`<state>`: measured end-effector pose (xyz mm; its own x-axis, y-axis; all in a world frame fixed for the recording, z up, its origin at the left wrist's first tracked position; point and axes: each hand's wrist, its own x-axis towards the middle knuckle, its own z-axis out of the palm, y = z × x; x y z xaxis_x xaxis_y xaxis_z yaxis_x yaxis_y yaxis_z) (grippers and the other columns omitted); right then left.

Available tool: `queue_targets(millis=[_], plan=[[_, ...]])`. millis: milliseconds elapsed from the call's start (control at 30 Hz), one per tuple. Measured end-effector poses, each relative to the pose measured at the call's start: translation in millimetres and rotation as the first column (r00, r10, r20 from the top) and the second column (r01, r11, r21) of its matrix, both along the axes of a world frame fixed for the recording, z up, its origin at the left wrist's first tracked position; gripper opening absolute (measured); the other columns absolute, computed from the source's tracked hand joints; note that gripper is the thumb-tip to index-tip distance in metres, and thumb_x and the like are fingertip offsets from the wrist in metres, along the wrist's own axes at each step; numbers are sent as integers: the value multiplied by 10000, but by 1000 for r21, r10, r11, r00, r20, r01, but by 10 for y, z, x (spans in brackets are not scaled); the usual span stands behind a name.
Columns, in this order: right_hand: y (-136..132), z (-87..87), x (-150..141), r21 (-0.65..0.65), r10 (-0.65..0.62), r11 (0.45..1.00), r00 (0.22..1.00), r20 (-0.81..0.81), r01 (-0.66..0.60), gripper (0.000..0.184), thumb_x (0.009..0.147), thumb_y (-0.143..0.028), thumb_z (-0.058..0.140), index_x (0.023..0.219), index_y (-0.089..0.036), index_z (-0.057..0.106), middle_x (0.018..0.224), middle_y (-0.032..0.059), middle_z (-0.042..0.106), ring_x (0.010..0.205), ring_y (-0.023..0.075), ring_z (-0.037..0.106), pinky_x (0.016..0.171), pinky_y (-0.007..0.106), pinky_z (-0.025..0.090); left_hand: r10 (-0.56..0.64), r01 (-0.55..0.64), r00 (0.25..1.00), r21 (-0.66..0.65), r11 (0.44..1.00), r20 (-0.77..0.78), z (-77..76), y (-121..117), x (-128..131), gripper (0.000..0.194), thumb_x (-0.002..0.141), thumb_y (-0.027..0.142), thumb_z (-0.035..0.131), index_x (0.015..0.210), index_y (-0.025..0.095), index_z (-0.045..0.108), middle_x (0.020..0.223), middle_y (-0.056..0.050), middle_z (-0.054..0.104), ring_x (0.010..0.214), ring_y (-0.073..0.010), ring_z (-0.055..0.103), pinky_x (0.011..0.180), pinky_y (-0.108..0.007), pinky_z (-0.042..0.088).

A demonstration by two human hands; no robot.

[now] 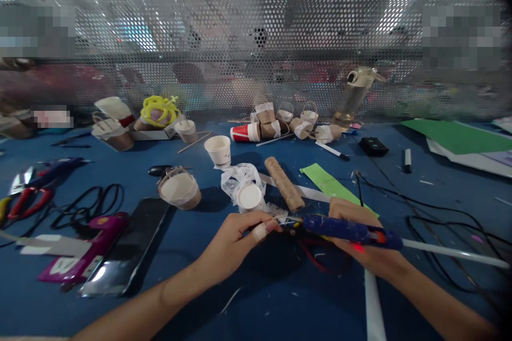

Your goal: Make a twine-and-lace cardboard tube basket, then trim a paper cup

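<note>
My right hand (352,240) is wrapped round a blue glue gun (340,228), its nozzle pointing left. A long translucent glue stick (452,253) runs out of its back end. My left hand (236,240) is pinched just short of the nozzle, with a pale wrap on one finger; what the fingertips hold is too small to make out. Crumpled white lace (279,213) lies just beyond those fingertips. Behind them stands an upside-down white paper cup (250,198) beside bunched white lace ribbon (236,175). Red-handled scissors (320,256) are partly hidden beneath the glue gun.
A twine roll (285,184) and green paper strip (332,184) lie ahead. Left are a twine-wrapped cup (180,189), phone (132,245), purple glue gun (90,250) and pliers (30,200). Black cables (432,200) cross the right; small cup baskets (266,120) line the mesh partition (256,37).
</note>
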<state>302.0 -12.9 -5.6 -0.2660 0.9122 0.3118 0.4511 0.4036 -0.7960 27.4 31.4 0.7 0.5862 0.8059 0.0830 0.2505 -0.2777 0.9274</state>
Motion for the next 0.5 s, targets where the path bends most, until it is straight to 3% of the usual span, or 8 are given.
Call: queue_targets(millis=[500], plan=[[-8,-13,-3,-27,-22,999,999,27,23,325,886,-206,567,657,-228,338,649,-35,421,601,148,399,568,299,278,-34,34,999,34,999,1,23,-12,1,262,994,296,531,916,161,742,827,-22,732,728,-140,619,696,-206,446]])
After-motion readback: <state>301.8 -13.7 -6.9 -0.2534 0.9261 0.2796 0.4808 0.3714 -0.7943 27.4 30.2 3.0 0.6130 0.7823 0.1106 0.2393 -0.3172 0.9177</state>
